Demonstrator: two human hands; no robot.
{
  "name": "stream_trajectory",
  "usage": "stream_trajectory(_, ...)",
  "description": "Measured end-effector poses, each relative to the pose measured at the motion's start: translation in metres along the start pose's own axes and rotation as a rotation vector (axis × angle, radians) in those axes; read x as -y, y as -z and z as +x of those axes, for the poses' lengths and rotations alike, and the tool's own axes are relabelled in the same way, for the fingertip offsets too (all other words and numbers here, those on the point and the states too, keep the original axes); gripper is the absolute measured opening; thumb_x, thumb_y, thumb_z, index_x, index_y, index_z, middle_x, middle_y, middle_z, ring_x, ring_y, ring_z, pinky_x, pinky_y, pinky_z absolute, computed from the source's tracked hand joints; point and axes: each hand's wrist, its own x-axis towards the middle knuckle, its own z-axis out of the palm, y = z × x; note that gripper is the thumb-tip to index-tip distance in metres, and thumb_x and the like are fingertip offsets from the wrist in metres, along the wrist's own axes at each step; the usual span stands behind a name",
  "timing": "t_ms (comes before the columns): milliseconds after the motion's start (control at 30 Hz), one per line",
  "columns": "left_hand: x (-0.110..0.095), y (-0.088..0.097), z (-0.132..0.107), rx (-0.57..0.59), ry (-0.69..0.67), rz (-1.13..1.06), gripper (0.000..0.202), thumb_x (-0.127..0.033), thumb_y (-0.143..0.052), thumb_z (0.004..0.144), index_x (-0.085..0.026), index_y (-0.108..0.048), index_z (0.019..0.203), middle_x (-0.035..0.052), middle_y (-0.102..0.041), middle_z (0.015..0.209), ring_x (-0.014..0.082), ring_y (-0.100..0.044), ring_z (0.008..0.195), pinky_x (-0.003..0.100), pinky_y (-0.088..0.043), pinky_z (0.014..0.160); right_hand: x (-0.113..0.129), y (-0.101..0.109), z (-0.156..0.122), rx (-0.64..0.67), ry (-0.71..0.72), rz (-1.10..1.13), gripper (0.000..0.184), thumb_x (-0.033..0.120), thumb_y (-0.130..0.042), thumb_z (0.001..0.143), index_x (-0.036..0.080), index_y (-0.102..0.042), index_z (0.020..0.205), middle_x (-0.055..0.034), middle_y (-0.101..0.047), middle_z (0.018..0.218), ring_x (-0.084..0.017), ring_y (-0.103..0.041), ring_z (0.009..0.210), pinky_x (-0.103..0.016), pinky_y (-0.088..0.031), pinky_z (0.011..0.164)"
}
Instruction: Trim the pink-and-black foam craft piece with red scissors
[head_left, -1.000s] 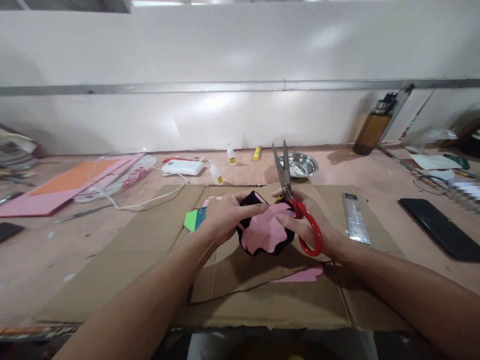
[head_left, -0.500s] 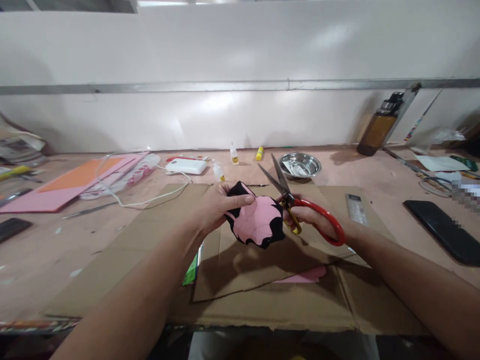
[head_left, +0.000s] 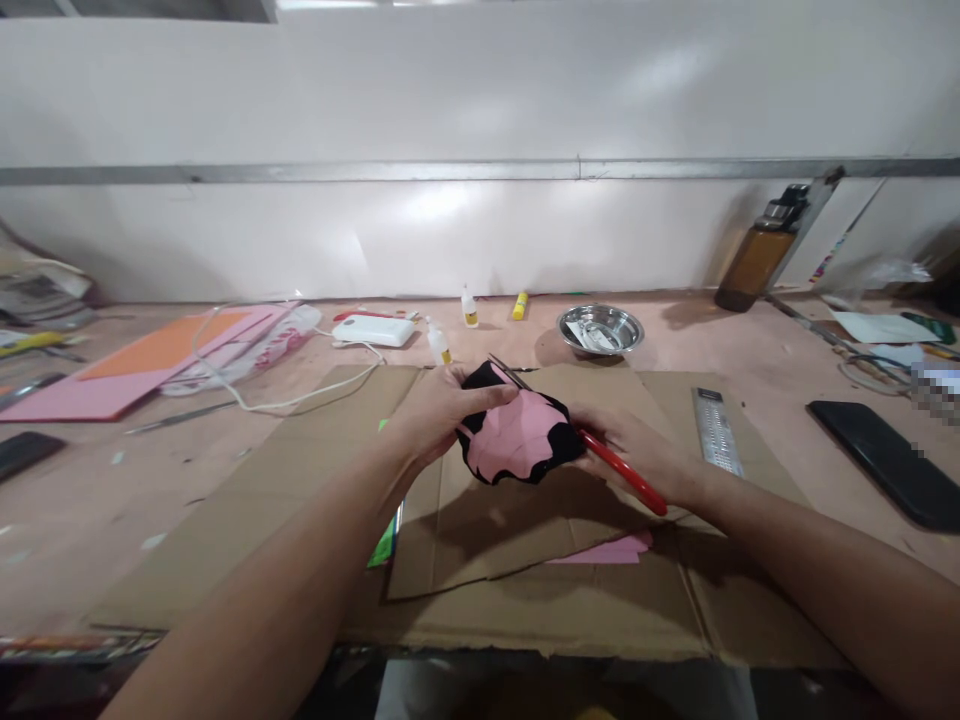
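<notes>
Between my hands, above the cardboard, is a pink and black foam-like cutout (head_left: 510,435) with a wavy edge. My left hand (head_left: 450,405) pinches it at its upper left, thumb on top. My right hand (head_left: 619,445) grips red-handled scissors (head_left: 626,473) at the cutout's right side. The blades are mostly hidden by the cutout; a tip shows past its upper edge. Whether the blades are closed on the material I cannot tell.
Cardboard (head_left: 262,500) covers the table's front. Small glue bottles (head_left: 469,307), a yellow glue stick (head_left: 520,306) and a steel bowl (head_left: 600,345) stand behind. Pink sheets (head_left: 67,395) and a white cable (head_left: 300,405) lie left; a metal ruler (head_left: 716,430) and black phone (head_left: 885,465) lie right.
The scissors have turned from open blades pointing up beside the cutout to lying along and behind it. My right hand has rotated with them; the cutout has tilted slightly.
</notes>
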Motion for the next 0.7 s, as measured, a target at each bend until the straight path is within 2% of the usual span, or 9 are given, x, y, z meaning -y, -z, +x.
stream_trajectory(200,-0.002,-0.0034,-0.0026,0.001,0.008,-0.043,0.022,-0.031,-0.085,0.057,-0.018,-0.069,0.065,-0.0013,-0.065,0.059,0.0119,-0.056,0.05,0.023,-0.038,0.046,0.0042,-0.0011,0.0006,0.015,-0.008,0.044,0.024,0.025,-0.059,0.088,0.021,-0.062,0.111,-0.0062,-0.069,0.109,-0.024,-0.063,0.1,-0.04,-0.049,0.089)
stream_trajectory(433,-0.0045,-0.0047,-0.0049,0.008,0.013,-0.047,0.018,-0.027,-0.084,0.059,-0.019,-0.069,0.065,-0.0017,-0.066,0.059,0.0119,-0.057,0.05,0.023,-0.038,0.045,0.0045,-0.0029,0.0008,0.014,-0.005,0.088,0.029,0.021,-0.061,0.085,0.021,-0.064,0.114,-0.0055,-0.07,0.109,-0.023,-0.064,0.094,-0.039,-0.05,0.087)
stream_trajectory(700,-0.004,-0.0083,-0.0071,-0.017,0.01,-0.06,0.022,-0.031,-0.085,0.059,-0.018,-0.069,0.066,-0.0007,-0.066,0.059,0.0122,-0.057,0.05,0.023,-0.036,0.044,0.0068,-0.0037,0.0016,0.001,0.021,0.125,0.026,0.022,-0.061,0.086,0.022,-0.066,0.111,-0.0042,-0.071,0.106,-0.022,-0.064,0.094,-0.037,-0.049,0.087)
